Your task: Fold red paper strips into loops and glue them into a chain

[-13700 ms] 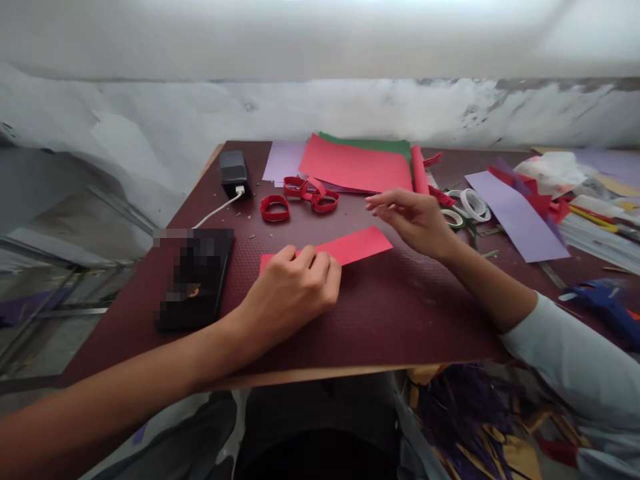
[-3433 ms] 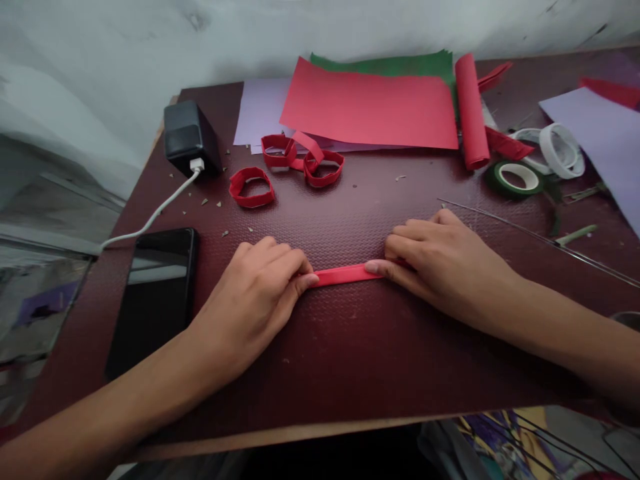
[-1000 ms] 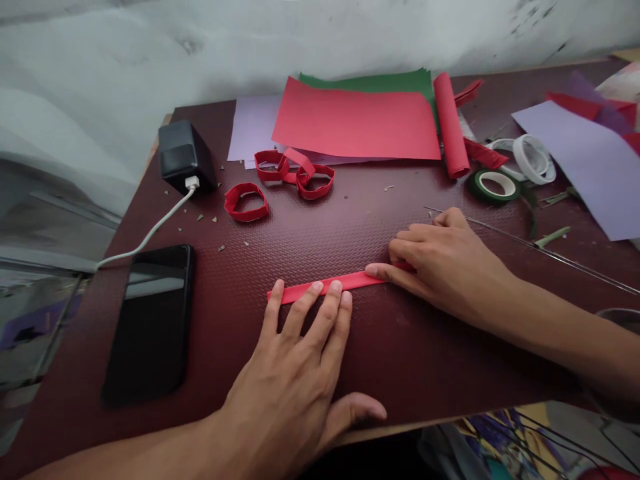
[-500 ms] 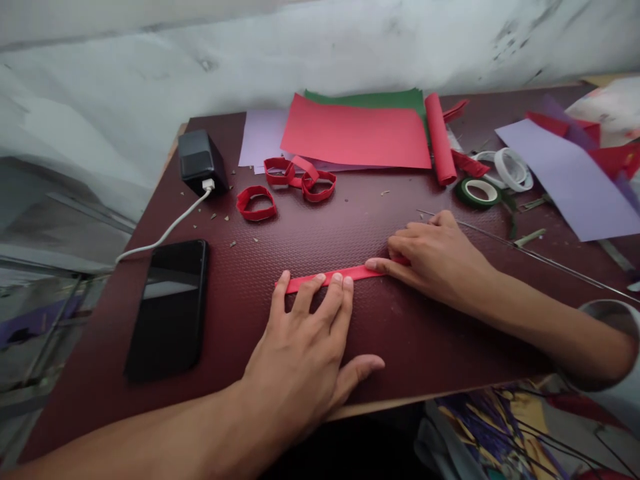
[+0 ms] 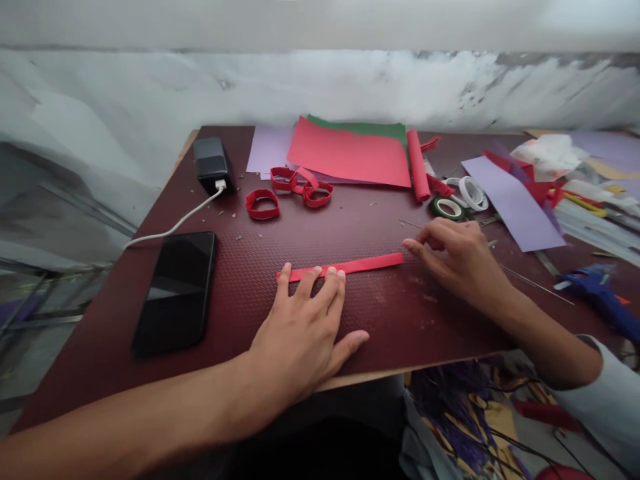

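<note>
A narrow folded strip of red paper [image 5: 373, 264] lies flat across the middle of the table. My left hand [image 5: 305, 333] rests on its left part, fingers spread and fingertips pressing it down. Just beyond the strip's right end is my right hand [image 5: 457, 260], its fingers bent and the thumb apart from them; nothing shows in its grasp. Behind the strip sit a single red paper ring [image 5: 263, 214] and several linked red paper rings [image 5: 320, 203].
To the left lie a black phone [image 5: 175, 293] and a black power block [image 5: 213, 163] with a white cable [image 5: 173, 231]. Red paper [image 5: 350, 155], a red roll [image 5: 419, 167] and green tape [image 5: 436, 209] are at the back. At right are a thin wire [image 5: 537, 285] and a blue glue gun [image 5: 595, 287].
My right hand has let go of the strip's right end and moved off to the right, uncovering that end. My left hand stays on the strip. The camera view has tilted up and shifted right.
</note>
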`<state>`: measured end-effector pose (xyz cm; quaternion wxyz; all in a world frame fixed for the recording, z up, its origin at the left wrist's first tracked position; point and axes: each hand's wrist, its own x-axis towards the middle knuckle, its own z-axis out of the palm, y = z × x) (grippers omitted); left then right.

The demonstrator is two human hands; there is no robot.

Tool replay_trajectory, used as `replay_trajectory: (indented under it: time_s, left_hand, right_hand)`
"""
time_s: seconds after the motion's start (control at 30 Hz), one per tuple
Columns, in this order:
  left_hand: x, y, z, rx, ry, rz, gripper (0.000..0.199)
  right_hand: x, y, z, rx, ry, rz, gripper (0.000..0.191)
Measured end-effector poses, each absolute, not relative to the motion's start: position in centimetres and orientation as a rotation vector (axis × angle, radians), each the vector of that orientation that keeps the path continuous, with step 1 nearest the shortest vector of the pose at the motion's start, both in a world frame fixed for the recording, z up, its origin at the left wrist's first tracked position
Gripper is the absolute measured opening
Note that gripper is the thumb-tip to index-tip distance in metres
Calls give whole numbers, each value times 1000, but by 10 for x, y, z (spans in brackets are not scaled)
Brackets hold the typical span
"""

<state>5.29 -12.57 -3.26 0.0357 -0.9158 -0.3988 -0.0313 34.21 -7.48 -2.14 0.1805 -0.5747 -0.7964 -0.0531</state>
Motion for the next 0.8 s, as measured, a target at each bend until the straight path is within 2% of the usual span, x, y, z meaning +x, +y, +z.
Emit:
replay_trajectory:
  time_s: [0.07,0.2,0.4,0.57,0.8]
  left_hand:
    - [54,-126,-32,-2812,-1227,-96,75]
    - [54,-127,-33,-2818,-1227,-108,74]
    - [52,-129,-37,-2835,-1247,-158,75]
    - [44,-130,-39,-2855,-1227,-176,76]
    - [34,-132,-36,-2800,-1259,-160,78]
  right_hand:
    - [325,-81,-11,-1548,-2242,-164,29]
    - [277,-82,-3,-1421,-2563,-23,23]
    - [239,-68,-22,-1575,-2664,41,16]
    - [248,-71,-25,-1644,-2666,-45,15]
    - [300,-74,-30,-1700,-2565,6,22]
